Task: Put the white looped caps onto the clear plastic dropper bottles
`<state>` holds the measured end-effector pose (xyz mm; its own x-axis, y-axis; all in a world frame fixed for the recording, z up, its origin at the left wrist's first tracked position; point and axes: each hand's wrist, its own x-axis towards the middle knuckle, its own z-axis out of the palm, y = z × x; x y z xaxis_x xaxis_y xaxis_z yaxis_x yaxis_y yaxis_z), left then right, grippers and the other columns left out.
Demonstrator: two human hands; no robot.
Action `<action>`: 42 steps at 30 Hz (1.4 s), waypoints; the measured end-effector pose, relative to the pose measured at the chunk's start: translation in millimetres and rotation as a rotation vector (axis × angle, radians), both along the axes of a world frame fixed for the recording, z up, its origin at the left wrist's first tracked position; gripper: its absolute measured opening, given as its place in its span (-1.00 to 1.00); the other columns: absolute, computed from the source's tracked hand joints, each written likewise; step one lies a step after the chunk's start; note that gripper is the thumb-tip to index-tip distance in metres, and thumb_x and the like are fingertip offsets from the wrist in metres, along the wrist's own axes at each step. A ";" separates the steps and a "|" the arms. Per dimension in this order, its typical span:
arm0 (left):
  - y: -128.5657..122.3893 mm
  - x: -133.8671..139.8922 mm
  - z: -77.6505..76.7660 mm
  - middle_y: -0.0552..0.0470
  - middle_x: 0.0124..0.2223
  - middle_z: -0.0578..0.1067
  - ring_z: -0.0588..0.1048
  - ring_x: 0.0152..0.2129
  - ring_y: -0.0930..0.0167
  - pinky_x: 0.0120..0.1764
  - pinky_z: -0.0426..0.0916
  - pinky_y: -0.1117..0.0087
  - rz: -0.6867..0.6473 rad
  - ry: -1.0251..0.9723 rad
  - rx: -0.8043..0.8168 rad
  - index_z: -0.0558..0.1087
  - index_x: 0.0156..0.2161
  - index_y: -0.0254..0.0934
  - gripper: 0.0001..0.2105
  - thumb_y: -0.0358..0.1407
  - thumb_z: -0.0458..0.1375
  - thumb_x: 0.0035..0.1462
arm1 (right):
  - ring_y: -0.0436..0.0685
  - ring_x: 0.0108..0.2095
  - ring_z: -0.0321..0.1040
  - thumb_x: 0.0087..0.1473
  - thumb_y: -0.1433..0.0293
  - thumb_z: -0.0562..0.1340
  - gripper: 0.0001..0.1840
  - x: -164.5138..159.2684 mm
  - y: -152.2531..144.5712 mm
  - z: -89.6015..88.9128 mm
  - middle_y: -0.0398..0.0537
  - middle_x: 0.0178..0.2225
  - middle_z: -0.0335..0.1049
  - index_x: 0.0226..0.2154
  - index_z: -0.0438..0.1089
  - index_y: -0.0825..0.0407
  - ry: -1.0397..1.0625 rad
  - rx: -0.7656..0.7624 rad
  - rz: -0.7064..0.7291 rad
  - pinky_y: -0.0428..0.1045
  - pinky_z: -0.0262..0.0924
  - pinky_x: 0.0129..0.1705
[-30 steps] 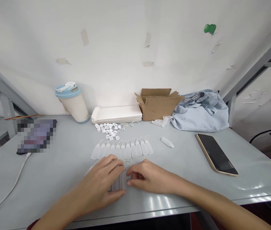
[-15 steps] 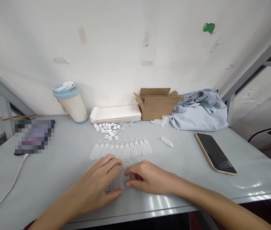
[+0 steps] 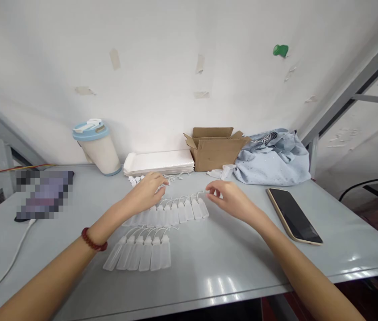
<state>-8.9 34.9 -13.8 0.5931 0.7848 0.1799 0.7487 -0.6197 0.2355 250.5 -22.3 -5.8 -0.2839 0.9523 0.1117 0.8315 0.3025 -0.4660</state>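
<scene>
My left hand point(image 3: 147, 191) is over the pile of small white caps point(image 3: 135, 179), covering most of it. Its thumb and forefinger are apart, and I see nothing between them. My right hand point(image 3: 227, 198) hovers past the right end of the back row, fingers bent and thumb apart from them; no held thing shows. Below the hands lies a back row of flat translucent plastic bottles point(image 3: 172, 215) with white cords at their tops. Nearer me is a shorter front row of corded bottles point(image 3: 147, 255). The spot where a loose bottle lay is hidden by my right hand.
Behind stand a tumbler with a blue lid point(image 3: 98, 147), a stack of white envelopes point(image 3: 158, 162), an open cardboard box point(image 3: 218, 154) and a light blue cloth bag point(image 3: 272, 160). Loose bottles point(image 3: 222, 172) lie by the box. A phone point(image 3: 294, 216) is at right, a blurred device point(image 3: 44, 194) at left.
Both hands have left the front row and moved away from me, the left to the caps, the right toward the loose bottle's spot. The front row is now uncovered.
</scene>
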 end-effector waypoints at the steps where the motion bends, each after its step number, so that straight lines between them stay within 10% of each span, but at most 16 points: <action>1: 8.0 4.0 -2.0 -0.12 -0.15 0.47 0.37 -0.09 0.21 -0.09 0.30 0.21 0.012 0.010 0.007 0.42 -0.16 -0.30 -0.74 -0.38 -0.08 0.13 | 0.16 -0.25 0.34 0.08 0.48 0.18 -0.83 6.7 4.5 0.0 0.09 -0.25 0.42 -0.23 0.40 0.15 -0.095 0.040 -0.074 -0.01 0.16 -0.24; 11: 29.7 17.7 -17.9 -0.14 -0.39 0.47 0.41 -0.25 0.14 -0.29 0.30 0.27 0.188 0.005 0.022 0.40 -0.52 -0.28 -0.85 -0.45 0.02 -0.03 | 0.23 -0.24 0.37 -0.09 0.47 0.28 -0.66 39.1 14.3 2.8 0.16 -0.21 0.40 -0.17 0.39 0.15 -0.375 -0.193 -0.290 -0.05 0.12 -0.37; 20: 10.5 -2.5 -9.5 -0.02 -0.32 0.49 0.42 -0.42 0.34 -0.32 0.28 0.36 0.273 -0.231 -0.024 0.43 -0.36 -0.27 -0.80 -0.26 -0.02 0.09 | 0.20 -0.29 0.37 -0.11 0.55 0.18 -0.74 33.4 17.1 -3.3 0.10 -0.33 0.43 -0.28 0.43 0.13 -0.332 -0.175 -0.272 -0.04 0.09 -0.40; 27: -20.4 1.1 -0.4 0.07 -0.42 0.47 0.34 -0.56 0.44 -0.45 0.25 0.42 0.296 -0.481 -0.210 0.45 -0.35 -0.26 -0.80 -0.21 0.03 0.10 | 0.06 -0.34 0.35 0.05 0.32 0.16 -0.67 4.2 7.3 -7.3 -0.01 -0.19 0.37 -0.09 0.32 0.03 0.382 0.074 -0.127 -0.04 0.25 -0.36; 42: -60.1 17.5 24.3 0.08 -0.37 0.45 0.40 -0.45 0.44 -0.38 0.32 0.40 0.098 -0.793 -0.415 0.43 -0.34 -0.25 -0.92 -0.32 0.10 0.08 | 0.04 -0.39 0.35 -0.07 0.26 0.33 -0.71 -23.3 -10.4 -11.2 -0.14 -0.43 0.41 -0.27 0.39 0.04 1.055 -0.254 -0.094 0.02 0.23 -0.20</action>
<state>8.6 -25.3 10.4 0.3427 0.9182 0.1985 0.3160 -0.3117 0.8961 227.2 -32.7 -17.0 -0.0850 0.9950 0.0534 -0.0096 0.0528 -0.9986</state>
